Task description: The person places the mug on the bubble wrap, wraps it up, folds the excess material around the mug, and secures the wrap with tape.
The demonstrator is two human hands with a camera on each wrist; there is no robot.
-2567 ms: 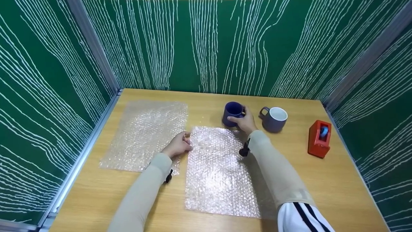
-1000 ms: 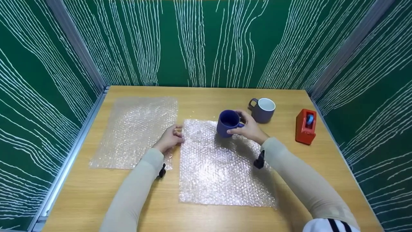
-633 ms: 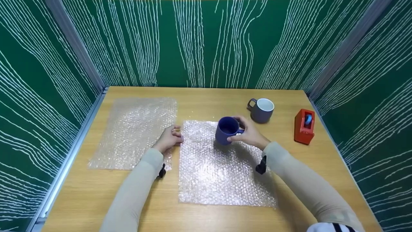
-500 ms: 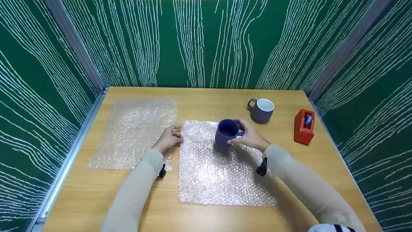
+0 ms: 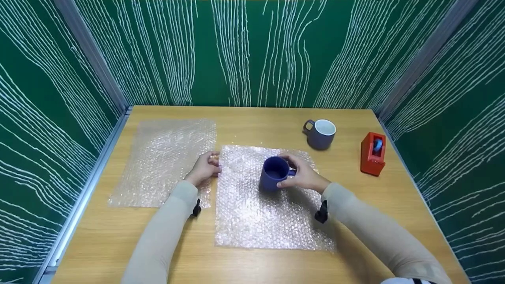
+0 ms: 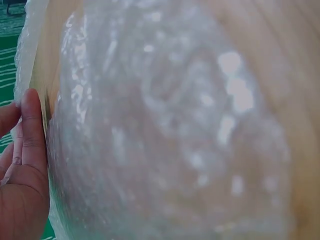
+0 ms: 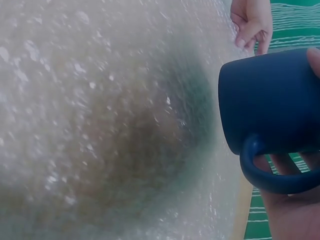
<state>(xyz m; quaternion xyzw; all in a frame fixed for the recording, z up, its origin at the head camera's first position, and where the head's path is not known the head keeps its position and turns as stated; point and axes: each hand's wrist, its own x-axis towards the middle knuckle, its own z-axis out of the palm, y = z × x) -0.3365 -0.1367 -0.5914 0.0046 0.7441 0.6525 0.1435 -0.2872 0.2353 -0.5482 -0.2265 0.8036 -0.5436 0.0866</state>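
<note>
Upright over the near bubble wrap sheet (image 5: 244, 221) is a dark blue mug (image 5: 269, 177); whether its base touches the sheet I cannot tell. My right hand (image 5: 302, 173) grips the mug from its handle side, thumb in front and fingers behind. The right wrist view shows the mug (image 7: 270, 100) up close, its handle between thumb and fingers. At the sheet's left edge, my left hand (image 5: 204, 169) pinches the border with bent fingers. Part of that left hand (image 6: 25, 170) appears in the left wrist view, next to the blurred bubble wrap (image 6: 165, 115).
A second bubble wrap sheet (image 5: 165, 157) lies flat to the left. A grey mug (image 5: 320, 138) with a white inside stands at the back right. Farther right is a red tape dispenser (image 5: 371, 157) with blue tape. Green walls (image 5: 252, 59) enclose the wooden table (image 5: 252, 268).
My right hand has lifted the blue mug from the bare table behind the sheet and brought it toward me, down over the sheet. Lately the sheet and left hand have shifted slightly left.
</note>
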